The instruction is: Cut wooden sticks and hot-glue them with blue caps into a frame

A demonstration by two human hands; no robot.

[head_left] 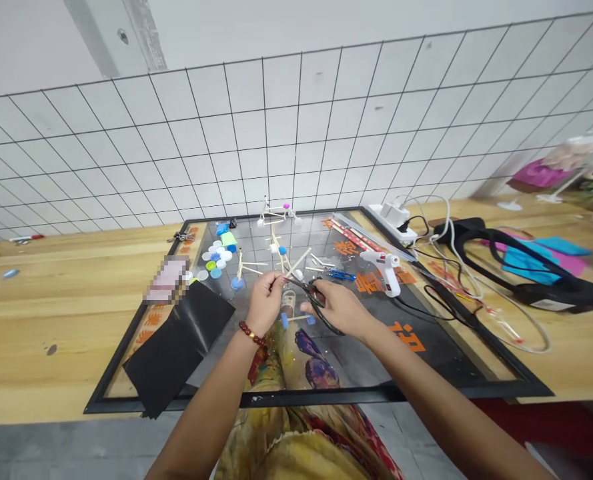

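Note:
Near the middle of the glossy black-framed board (376,360), my left hand (265,305) pinches a thin pale wooden stick (299,262) whose far end points up and to the right. My right hand (340,308) grips a pair of black-handled scissors (321,308), fingers at the handles. The blades reach left to the stick beside my left fingertips; whether they are closed on it I cannot tell. Just below the hands stands a small piece with a stick and blue feet (284,321). Beyond them is a stick structure with a blue cap (282,251).
A white glue gun (387,272) lies right, its cord trailing to a power strip (391,217). Colourful bottle caps (211,265) and a folded black sheet (181,347) are left. Another stick frame (276,215) stands near the grid wall. A black strap-like headset (521,267) lies far right.

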